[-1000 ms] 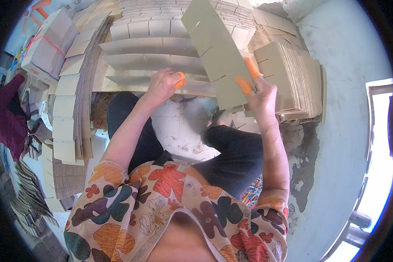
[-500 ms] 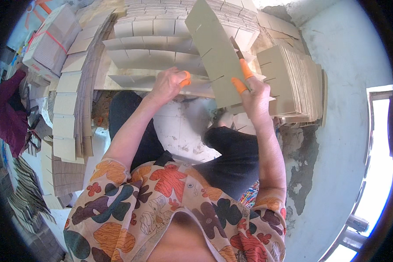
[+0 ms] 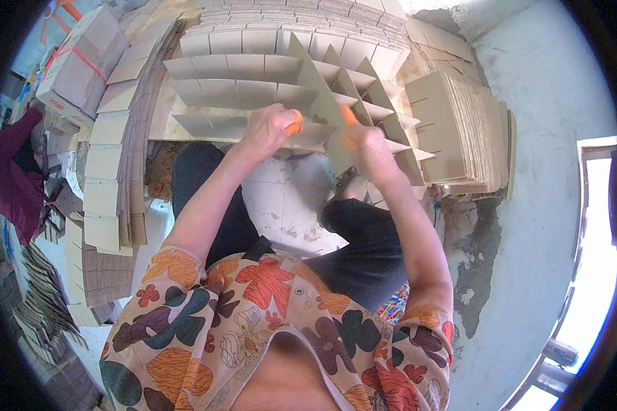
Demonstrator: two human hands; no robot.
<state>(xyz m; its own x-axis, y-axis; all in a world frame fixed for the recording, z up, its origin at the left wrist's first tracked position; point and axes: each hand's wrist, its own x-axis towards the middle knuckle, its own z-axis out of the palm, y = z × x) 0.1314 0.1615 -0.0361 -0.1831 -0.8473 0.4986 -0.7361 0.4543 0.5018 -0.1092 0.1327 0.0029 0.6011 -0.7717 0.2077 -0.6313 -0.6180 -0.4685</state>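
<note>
Slotted cardboard strips form a partly crossed divider grid in front of me. My left hand (image 3: 269, 131), with orange finger covers, is closed at the nearest lengthwise strip (image 3: 209, 127) and seems to pinch its upper edge. An upright crosswise strip (image 3: 315, 92) slants over the lengthwise ones, its lower part between the fingers of my right hand (image 3: 371, 147), also orange-tipped. Just right of it, two more crosswise strips (image 3: 346, 79) stand interlocked with the lengthwise strips. How deep the held strip sits in the slots is hidden.
Stacks of slotted cardboard (image 3: 452, 130) stand at the right, with more piled at the far side (image 3: 267, 17) and along the left (image 3: 106, 171). A strapped carton (image 3: 82, 61) sits at the far left, above a maroon cloth (image 3: 14, 181). A pale wall (image 3: 548, 171) rises at the right.
My right hand has moved left and brought the held strip down from above onto the lengthwise strips, uncovering the crosswise strips behind it. My left hand has barely moved.
</note>
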